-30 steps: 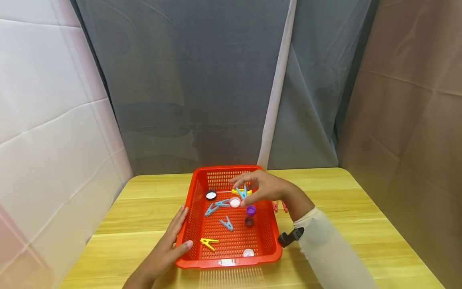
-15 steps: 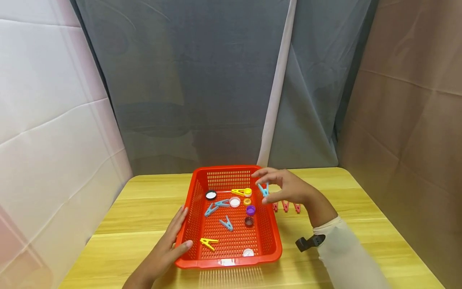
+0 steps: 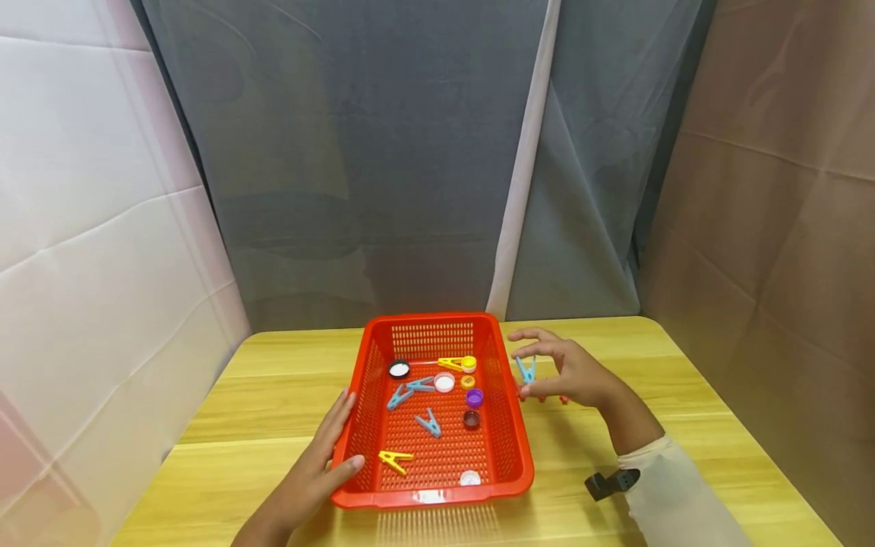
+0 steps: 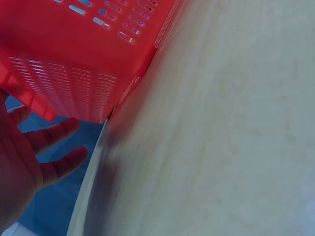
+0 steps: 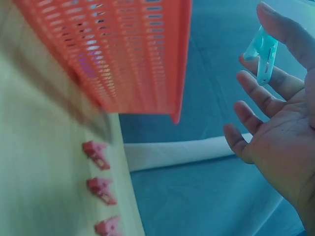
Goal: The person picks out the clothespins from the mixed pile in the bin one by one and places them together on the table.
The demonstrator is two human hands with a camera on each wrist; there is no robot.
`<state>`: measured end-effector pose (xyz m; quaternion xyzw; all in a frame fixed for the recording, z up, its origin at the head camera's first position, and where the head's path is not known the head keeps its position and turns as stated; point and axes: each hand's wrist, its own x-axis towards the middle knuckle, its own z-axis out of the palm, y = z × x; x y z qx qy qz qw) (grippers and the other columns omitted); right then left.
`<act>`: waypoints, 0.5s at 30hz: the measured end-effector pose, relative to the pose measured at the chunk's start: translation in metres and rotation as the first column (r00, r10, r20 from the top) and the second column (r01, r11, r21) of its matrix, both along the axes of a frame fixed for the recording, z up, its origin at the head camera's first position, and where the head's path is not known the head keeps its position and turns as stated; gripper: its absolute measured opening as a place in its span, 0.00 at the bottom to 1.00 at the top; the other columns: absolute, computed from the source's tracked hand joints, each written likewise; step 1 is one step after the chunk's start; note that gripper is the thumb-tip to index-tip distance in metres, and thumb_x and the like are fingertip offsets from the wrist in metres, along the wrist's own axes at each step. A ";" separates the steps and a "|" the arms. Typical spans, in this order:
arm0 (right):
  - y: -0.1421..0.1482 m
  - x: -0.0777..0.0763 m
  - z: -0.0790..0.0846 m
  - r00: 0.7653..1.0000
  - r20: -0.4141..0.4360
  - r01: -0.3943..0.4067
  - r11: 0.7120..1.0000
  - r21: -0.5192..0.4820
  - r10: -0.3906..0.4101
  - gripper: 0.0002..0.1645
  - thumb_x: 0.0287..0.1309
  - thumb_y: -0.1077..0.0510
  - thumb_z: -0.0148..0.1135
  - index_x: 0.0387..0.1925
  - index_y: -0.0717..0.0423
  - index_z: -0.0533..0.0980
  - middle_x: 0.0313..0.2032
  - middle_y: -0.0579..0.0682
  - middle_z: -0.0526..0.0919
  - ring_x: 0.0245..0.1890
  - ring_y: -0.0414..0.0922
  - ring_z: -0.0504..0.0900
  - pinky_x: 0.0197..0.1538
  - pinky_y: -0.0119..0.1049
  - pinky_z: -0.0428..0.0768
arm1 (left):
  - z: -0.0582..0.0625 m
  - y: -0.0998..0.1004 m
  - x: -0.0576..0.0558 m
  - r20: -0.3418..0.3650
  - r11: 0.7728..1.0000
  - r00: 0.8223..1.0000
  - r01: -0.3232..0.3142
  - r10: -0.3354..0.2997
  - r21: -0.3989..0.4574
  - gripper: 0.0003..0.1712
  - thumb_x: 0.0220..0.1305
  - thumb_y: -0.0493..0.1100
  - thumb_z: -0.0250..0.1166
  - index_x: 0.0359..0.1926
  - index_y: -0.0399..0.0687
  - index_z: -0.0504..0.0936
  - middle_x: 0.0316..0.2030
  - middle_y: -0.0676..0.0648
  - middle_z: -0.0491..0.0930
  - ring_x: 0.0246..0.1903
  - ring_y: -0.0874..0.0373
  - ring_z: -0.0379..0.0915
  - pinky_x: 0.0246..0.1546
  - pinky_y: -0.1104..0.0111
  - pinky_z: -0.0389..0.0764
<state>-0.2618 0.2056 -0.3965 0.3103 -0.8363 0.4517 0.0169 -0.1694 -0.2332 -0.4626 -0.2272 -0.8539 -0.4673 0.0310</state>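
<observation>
Between thumb and index finger, my right hand (image 3: pixel 570 370) pinches a light blue clothespin (image 3: pixel 526 371), held above the table just right of the red basket (image 3: pixel 432 498). The right wrist view shows the same clothespin (image 5: pixel 266 54) gripped at one end, the other fingers spread. My left hand (image 3: pixel 316 469) rests against the basket's left side, thumb over the rim and fingers straight along the wall. Inside the basket lie several blue clothespins (image 3: pixel 428 423), a yellow clothespin (image 3: pixel 395 460) and another yellow clothespin (image 3: pixel 450 363) at the back.
Several bottle caps lie in the basket, among them a purple cap (image 3: pixel 475 397), a black-rimmed cap (image 3: pixel 399 369) and a clear cap (image 3: pixel 470 478). Red clothespins (image 5: pixel 102 190) stand in a row on the table (image 3: pixel 711 456), partly behind my right hand. A grey curtain (image 3: pixel 383 167) hangs behind.
My right hand has carried the blue clothespin rightward, from above the basket to outside its right wall. My left hand and the basket have stayed in place.
</observation>
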 end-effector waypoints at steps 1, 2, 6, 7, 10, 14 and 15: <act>0.002 0.001 -0.003 1.000 0.002 0.011 1.000 -0.002 -0.011 0.29 0.46 0.50 0.78 0.54 0.39 0.82 0.68 0.40 0.69 0.71 0.55 0.63 0.63 0.68 0.68 | 0.000 0.000 0.000 -0.005 1.000 1.000 -0.003 0.003 -0.008 0.47 0.69 0.43 0.60 0.80 0.60 0.43 0.80 0.54 0.33 0.76 0.38 0.34 0.59 0.72 0.69; 0.004 0.001 -0.006 1.000 0.004 0.016 1.000 -0.002 -0.016 0.29 0.46 0.50 0.78 0.53 0.37 0.81 0.68 0.39 0.69 0.71 0.55 0.63 0.64 0.71 0.65 | 0.000 0.000 0.000 -0.007 1.000 1.000 -0.004 0.004 -0.010 0.47 0.69 0.43 0.60 0.80 0.60 0.43 0.80 0.54 0.34 0.76 0.39 0.34 0.59 0.72 0.69; 0.013 0.001 -0.020 1.000 0.016 0.022 1.000 0.006 -0.022 0.28 0.48 0.51 0.77 0.53 0.32 0.81 0.70 0.41 0.68 0.73 0.58 0.60 0.65 0.75 0.57 | -0.001 0.001 0.000 -0.004 1.000 1.000 0.005 -0.005 0.003 0.47 0.69 0.42 0.60 0.80 0.59 0.43 0.80 0.54 0.33 0.76 0.39 0.34 0.58 0.73 0.70; 0.014 0.001 -0.023 0.999 0.025 0.028 1.000 0.011 -0.028 0.28 0.48 0.51 0.77 0.53 0.32 0.80 0.70 0.42 0.67 0.73 0.57 0.59 0.66 0.75 0.56 | -0.001 0.001 0.000 -0.001 1.000 1.000 0.007 -0.007 0.009 0.47 0.69 0.42 0.60 0.80 0.59 0.43 0.80 0.54 0.33 0.76 0.38 0.34 0.57 0.74 0.70; 0.018 -0.001 -0.033 0.998 0.047 0.046 0.999 0.022 -0.047 0.28 0.47 0.50 0.78 0.53 0.33 0.81 0.73 0.44 0.65 0.76 0.58 0.52 0.67 0.76 0.51 | -0.001 0.001 -0.001 0.008 1.000 1.000 0.007 -0.007 0.016 0.47 0.69 0.42 0.60 0.80 0.60 0.43 0.80 0.55 0.33 0.75 0.36 0.34 0.56 0.74 0.70; 0.021 -0.003 -0.044 0.996 0.061 0.067 0.997 0.042 -0.070 0.28 0.46 0.49 0.78 0.52 0.34 0.81 0.76 0.47 0.60 0.79 0.60 0.42 0.67 0.77 0.44 | -0.003 0.000 -0.001 0.003 1.000 1.000 -0.003 0.003 -0.002 0.47 0.69 0.43 0.60 0.79 0.61 0.43 0.80 0.53 0.34 0.76 0.41 0.34 0.58 0.73 0.69; 0.021 -0.003 -0.046 0.996 0.062 0.068 0.997 0.049 -0.071 0.28 0.46 0.49 0.78 0.52 0.34 0.81 0.76 0.48 0.59 0.79 0.61 0.40 0.67 0.77 0.43 | -0.003 0.000 -0.001 -0.002 1.000 1.000 -0.007 0.007 -0.007 0.47 0.69 0.43 0.60 0.79 0.62 0.43 0.80 0.53 0.34 0.77 0.44 0.34 0.59 0.73 0.68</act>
